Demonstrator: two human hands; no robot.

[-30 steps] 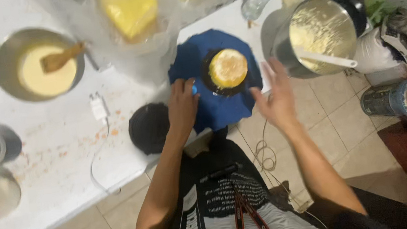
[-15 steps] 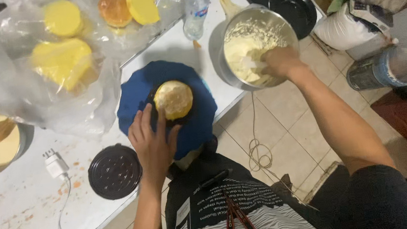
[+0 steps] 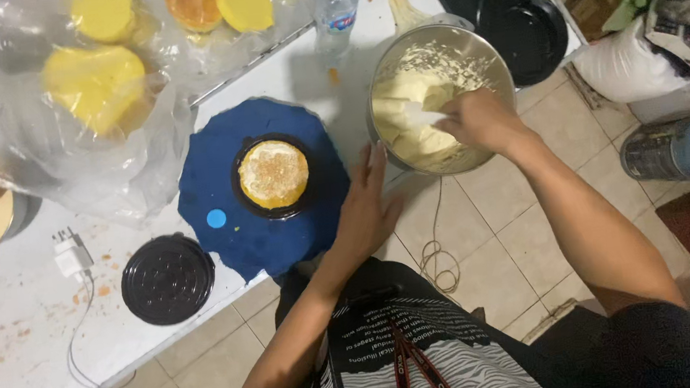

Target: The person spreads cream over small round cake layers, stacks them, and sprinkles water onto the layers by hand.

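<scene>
- Landmark: the blue round board (image 3: 263,219), matte, wavy-edged, lying on the white counter (image 3: 31,351) and overhanging its front edge.
- The small cake layer (image 3: 274,173) sits on a black disc at the board's centre; round, golden, porous crumb on top.
- Left hand (image 3: 367,204) rests flat at the board's right edge, fingers extended and together, gripping nothing.
- Right hand (image 3: 481,119) is inside the steel bowl (image 3: 441,96), right of the board, fingers curled around a white utensil handle (image 3: 426,116); the exact grip is partly hidden.
- The bowl holds pale, thick, lumpy cream; polished, smeared walls.
- Risk, as judged: the bowl seems to overhang the counter edge; hard scooping could tip it.
- Risk: leaning on the overhanging board could shift the cake.
- Risk: cream could drip in transfer.
- Left of the board: a black ribbed lid (image 3: 168,278); crinkled clear plastic over yellow rounds behind.
</scene>
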